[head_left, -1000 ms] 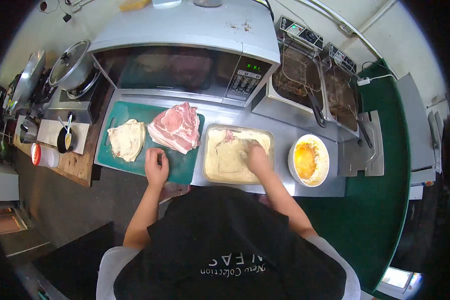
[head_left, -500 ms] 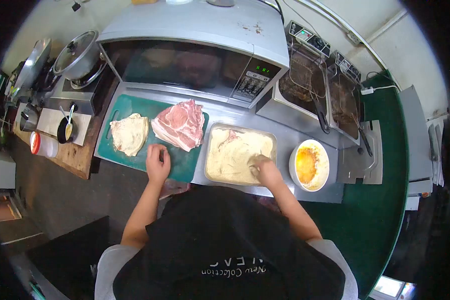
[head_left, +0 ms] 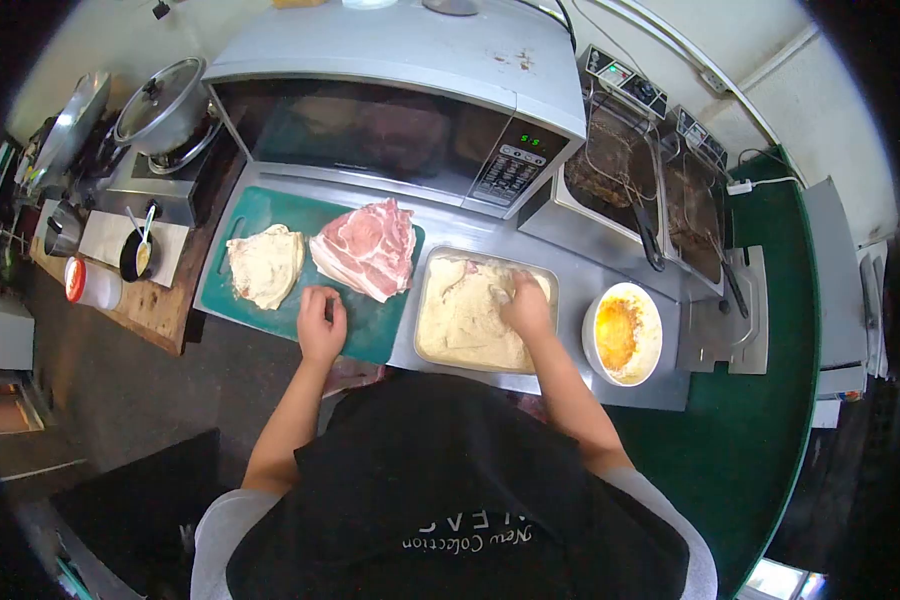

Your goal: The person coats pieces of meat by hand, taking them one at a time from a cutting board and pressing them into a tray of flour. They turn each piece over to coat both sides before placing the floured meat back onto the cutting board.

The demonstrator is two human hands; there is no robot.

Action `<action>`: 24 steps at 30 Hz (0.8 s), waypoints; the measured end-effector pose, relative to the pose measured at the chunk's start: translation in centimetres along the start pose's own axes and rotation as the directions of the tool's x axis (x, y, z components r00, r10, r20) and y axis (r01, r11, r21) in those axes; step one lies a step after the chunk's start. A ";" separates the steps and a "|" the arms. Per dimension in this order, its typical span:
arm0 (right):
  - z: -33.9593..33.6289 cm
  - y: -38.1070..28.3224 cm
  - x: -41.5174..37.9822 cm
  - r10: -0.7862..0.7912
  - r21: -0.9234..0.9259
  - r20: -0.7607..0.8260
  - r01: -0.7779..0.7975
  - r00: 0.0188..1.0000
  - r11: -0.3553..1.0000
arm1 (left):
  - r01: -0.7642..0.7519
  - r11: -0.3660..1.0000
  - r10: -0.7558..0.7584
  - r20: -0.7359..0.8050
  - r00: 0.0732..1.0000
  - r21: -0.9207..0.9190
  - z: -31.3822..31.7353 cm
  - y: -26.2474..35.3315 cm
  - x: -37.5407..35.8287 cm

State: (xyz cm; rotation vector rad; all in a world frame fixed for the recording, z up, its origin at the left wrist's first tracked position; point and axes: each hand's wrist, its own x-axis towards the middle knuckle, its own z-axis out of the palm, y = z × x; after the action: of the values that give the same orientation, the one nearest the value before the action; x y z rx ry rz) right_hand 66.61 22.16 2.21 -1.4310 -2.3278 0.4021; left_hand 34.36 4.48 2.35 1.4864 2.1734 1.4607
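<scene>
My right hand (head_left: 527,304) is in a metal tray (head_left: 419,345) of fine pale breading (head_left: 460,325), near its right side. Its fingers are curled together down in the breading. A partly coated piece of meat shows at the tray's upper left, mostly covered. Over the front of a green cutting board (head_left: 372,345) my left hand (head_left: 321,322) hangs loosely curled, thumb apart from the fingers, holding nothing. Just beyond it on the board lie a raw slab of pinkish meat (head_left: 368,248) and a breading-coated piece (head_left: 266,266). A white bowl (head_left: 654,362) holds yellow-orange egg mixture (head_left: 616,332).
Behind the board stands a microwave (head_left: 370,135). Two fryers (head_left: 610,170) with basket handles are at the back right. Over on the left, a lidded pot (head_left: 160,105) sits on a burner, and a small black bowl (head_left: 133,262) and a red-lidded jar (head_left: 95,284) rest on a wooden counter.
My right hand has moved away from me, from the tray's lower right toward its upper right. My left hand has hardly moved. The whole view has shifted slightly.
</scene>
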 end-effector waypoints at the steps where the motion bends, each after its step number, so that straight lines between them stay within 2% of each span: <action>1: 0.0 0.0 -0.3 -0.011 0.015 0.065 0.010 0.998 1.000 | -0.001 1.000 0.001 0.001 1.000 0.006 0.0 -0.1 0.0; 3: -0.1 -0.3 -0.6 -0.033 0.048 0.195 0.024 0.980 0.999 | -0.015 1.000 0.015 -0.002 1.000 0.019 0.1 0.0 0.0; 6: -2.8 -3.5 0.1 0.103 0.055 0.299 -0.125 0.949 0.991 | -0.029 0.999 0.030 -0.013 0.999 0.026 -0.1 0.3 0.0; 9: -2.2 -3.0 0.2 0.083 0.115 0.302 -0.123 0.950 0.986 | -0.003 1.000 0.003 -0.001 1.000 0.002 0.0 0.0 0.1; 12: -2.8 -3.0 -0.1 0.018 0.302 0.242 -0.093 0.970 0.949 | -0.006 1.000 0.006 0.005 1.000 0.010 0.0 0.0 0.2; 15: -6.7 -4.3 0.3 0.021 0.299 0.312 -0.119 0.950 0.947 | -0.028 0.999 0.028 -0.002 1.000 0.027 -0.2 0.3 0.1; 18: -8.3 -4.5 0.6 0.029 0.299 0.198 -0.088 0.980 0.950 | -0.019 1.000 0.019 -0.005 1.000 0.010 -0.1 0.5 0.2; 21: -9.5 -5.7 1.1 0.048 0.167 0.135 -0.070 0.990 0.983 | -0.014 1.000 0.014 -0.006 1.000 0.006 0.0 0.4 0.1; 24: -7.3 -6.1 0.4 -0.123 -0.014 0.002 0.123 0.992 0.992 | -0.021 1.000 0.021 -0.009 1.000 0.013 -0.1 0.4 0.1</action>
State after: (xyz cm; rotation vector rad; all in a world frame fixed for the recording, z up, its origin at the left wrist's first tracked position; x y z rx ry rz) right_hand 64.96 20.21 11.33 -1.2846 -2.4088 0.3523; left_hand 34.48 4.56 2.71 1.5145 2.1830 1.4655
